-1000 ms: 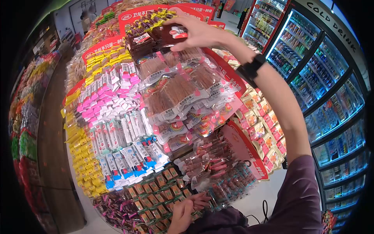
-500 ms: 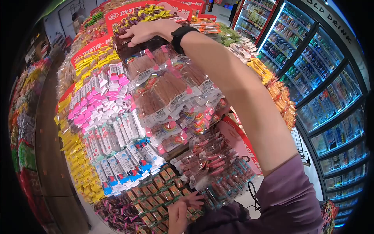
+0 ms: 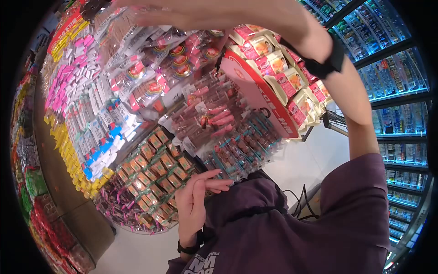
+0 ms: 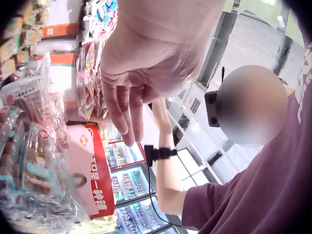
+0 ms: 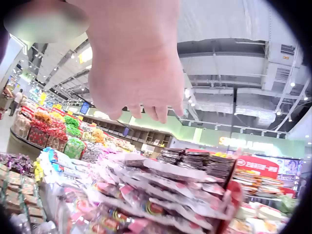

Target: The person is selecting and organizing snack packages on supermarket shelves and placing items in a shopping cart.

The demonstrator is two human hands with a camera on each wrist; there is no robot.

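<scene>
My right hand (image 3: 166, 16), blurred, stretches across the top of the head view over clear bags of brown strips with rainbow prints (image 3: 180, 59). In the right wrist view its fingers hang loosely extended above the stacked bags, with nothing in them. Stacked dark packets (image 5: 195, 161) stand behind those bags. At my waist, my left hand (image 3: 194, 201) has its fingers straight, beside small brown wrapped blocks (image 3: 155, 166) and teal-edged clear packs (image 3: 244, 148). Nothing shows in that hand.
White and blue wrapped bars (image 3: 102, 155) and yellow packets (image 3: 68, 153) line the left side. A red-edged divider (image 3: 262, 91) separates the strips from cream-and-pink packs (image 3: 292, 80). Lit drink fridges (image 3: 392, 77) stand at right. A dark cable (image 3: 303, 201) hangs by my side.
My right hand has left the dark packets at the back and come nearer over the bags of strips. The head view has tilted down. The left hand stays near the front edge.
</scene>
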